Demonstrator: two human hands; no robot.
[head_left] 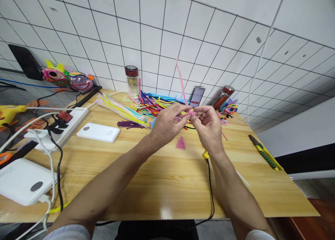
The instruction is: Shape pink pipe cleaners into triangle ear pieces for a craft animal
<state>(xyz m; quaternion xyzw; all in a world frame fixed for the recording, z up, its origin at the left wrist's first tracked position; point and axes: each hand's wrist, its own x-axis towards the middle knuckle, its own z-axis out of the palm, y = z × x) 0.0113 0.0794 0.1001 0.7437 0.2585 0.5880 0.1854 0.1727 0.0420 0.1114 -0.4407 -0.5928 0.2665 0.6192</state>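
Fingertips of my left hand (169, 123) and my right hand (210, 128) meet over the middle of the table, both pinching a pink pipe cleaner (181, 81). One long end of it rises straight up above the hands. Between the fingers it is bent into a small bunched shape, partly hidden. Below the hands, a flat pink triangle (180, 143) of rows of pipe cleaner lies on the wood. Beneath my right wrist shows the yellow end of a glue gun (206, 154), its black cord running to the table's front edge.
Many coloured pipe cleaners (154, 105) lie behind my hands. Farther back stand a glass bottle (132, 81), a phone (196, 96) and a tilted flask (222, 96). At left are a power strip (65, 128) and a white power bank (98, 132); green-yellow pliers (265, 152) lie right.
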